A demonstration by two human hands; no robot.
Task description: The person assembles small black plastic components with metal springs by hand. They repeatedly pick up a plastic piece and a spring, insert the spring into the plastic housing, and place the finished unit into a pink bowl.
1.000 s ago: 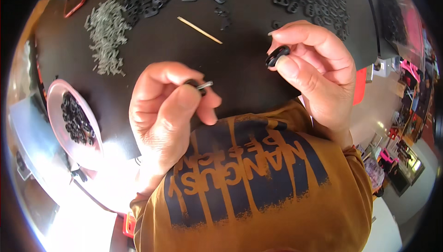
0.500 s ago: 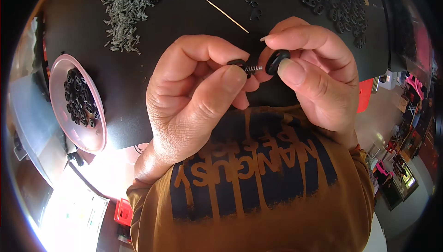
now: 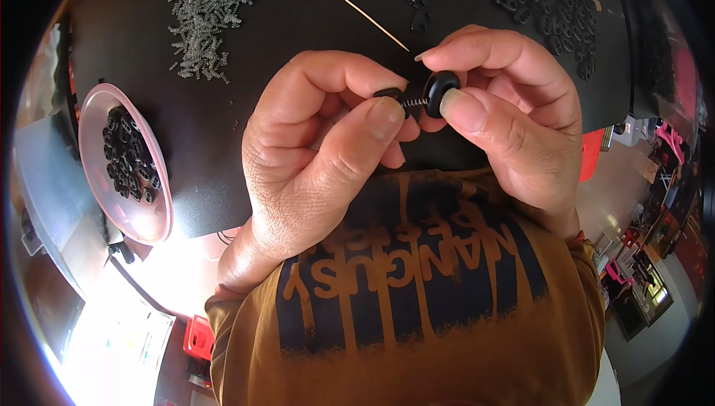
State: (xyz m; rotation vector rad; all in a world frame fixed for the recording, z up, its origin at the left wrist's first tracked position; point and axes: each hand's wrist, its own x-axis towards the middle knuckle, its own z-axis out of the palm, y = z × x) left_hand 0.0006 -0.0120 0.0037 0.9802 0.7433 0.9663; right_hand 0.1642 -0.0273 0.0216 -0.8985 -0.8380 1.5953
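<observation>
Between the thumb and fingers of my left hand (image 3: 320,138) is a small black plastic cord lock piece (image 3: 389,93), mostly covered by the fingertips. A thin metal spring (image 3: 414,101) sticks out of it to the right. My right hand (image 3: 521,108) pinches a rounded black cord lock part (image 3: 439,90) with its thumb in front, index finger raised above. The spring's right end meets this part; whether it sits inside a hole cannot be seen. Both hands are held close together above the table's near edge.
A heap of small metal springs (image 3: 205,23) lies at the far left of the dark table (image 3: 298,30). Many black two-hole parts (image 3: 547,15) spread along the far right. A wooden toothpick (image 3: 375,23) lies beyond my hands. At left, a pink bowl (image 3: 141,224) holds black pieces (image 3: 130,157).
The gap between the two black pieces has closed, so the spring now reaches the right-hand part. That part has turned and shifted slightly left; the left hand has moved slightly right.
</observation>
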